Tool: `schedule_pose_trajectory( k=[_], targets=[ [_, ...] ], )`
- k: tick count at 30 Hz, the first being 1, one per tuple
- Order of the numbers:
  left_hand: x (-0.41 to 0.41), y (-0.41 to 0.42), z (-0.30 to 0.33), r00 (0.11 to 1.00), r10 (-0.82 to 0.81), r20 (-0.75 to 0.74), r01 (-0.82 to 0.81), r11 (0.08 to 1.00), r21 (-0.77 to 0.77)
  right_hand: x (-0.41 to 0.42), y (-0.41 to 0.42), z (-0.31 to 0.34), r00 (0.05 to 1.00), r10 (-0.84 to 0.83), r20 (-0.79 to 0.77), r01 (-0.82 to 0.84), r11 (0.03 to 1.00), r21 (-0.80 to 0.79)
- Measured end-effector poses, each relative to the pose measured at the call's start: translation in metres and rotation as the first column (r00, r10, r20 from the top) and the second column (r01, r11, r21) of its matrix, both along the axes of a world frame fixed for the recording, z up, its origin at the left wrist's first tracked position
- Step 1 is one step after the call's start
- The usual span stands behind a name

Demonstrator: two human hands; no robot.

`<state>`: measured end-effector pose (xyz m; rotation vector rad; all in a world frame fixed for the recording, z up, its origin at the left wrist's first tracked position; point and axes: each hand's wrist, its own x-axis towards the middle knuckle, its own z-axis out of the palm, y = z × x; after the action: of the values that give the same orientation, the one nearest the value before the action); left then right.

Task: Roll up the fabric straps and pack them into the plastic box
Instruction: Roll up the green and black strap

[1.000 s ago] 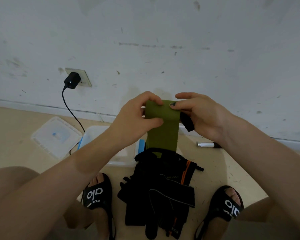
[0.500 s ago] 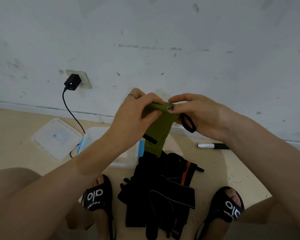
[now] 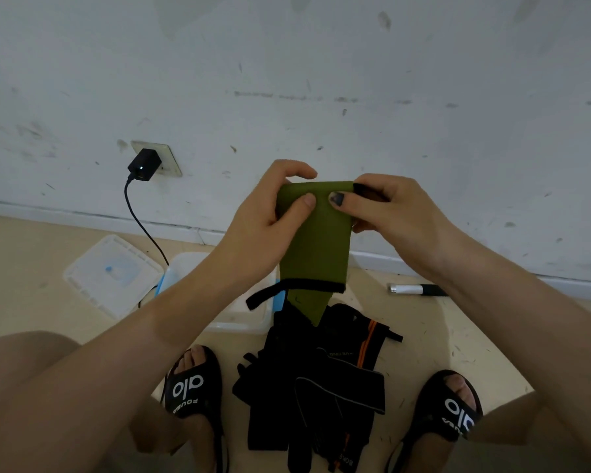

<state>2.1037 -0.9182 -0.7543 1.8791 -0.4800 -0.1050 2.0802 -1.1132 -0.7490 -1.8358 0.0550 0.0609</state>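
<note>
While both thumbs are pinching its top edge, the left hand (image 3: 260, 227) and right hand (image 3: 389, 216) are again spreading flat the olive-green fabric strap (image 3: 316, 247) (crumpled half a second ago), readying a roll.

Both forearms are bare, with no sleeves in view, and the knees and legs are bare too. The right hand (image 3: 394, 213) has dark polish on its thumbnail, chipped at the centre. Each foot wears a black open-toed slide sandal (image 3: 192, 387) with white lettering across its broad strap; the other black sandal (image 3: 452, 409) matches it.
</note>
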Motion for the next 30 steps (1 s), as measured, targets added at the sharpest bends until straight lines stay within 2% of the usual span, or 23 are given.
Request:
schedule_pose_trajectory(
  k=[3,8,12,18,24,30],
  targets=[
    [-0.005,-0.001,0.000,0.998,-0.035,0.043,0.034,0.999,0.005,0.000,0.000,-0.003,0.999,-0.011,-0.049,0.014,0.998,0.058],
    [0.001,-0.001,-0.007,0.994,0.027,0.110,-0.034,0.997,0.065,-0.003,-0.001,-0.004,0.988,-0.118,0.103,0.133,0.978,-0.158],
    [0.003,-0.002,-0.010,0.996,0.066,0.061,-0.070,0.995,0.068,-0.006,0.001,-0.006,0.971,-0.181,0.157,0.196,0.977,-0.084],
    [0.000,-0.006,-0.010,0.996,0.027,0.083,-0.034,0.997,0.073,-0.011,0.017,-0.014,0.957,-0.139,0.256,0.161,0.985,-0.065],
    [-0.005,-0.006,-0.006,1.000,0.016,-0.014,-0.016,1.000,-0.001,-0.012,0.023,-0.021,0.947,-0.158,0.279,0.184,0.980,-0.069],
    [-0.004,-0.005,-0.004,0.999,0.042,-0.020,-0.043,0.999,-0.028,-0.016,0.023,-0.023,0.949,-0.103,0.299,0.136,0.986,-0.092]
  ],
)
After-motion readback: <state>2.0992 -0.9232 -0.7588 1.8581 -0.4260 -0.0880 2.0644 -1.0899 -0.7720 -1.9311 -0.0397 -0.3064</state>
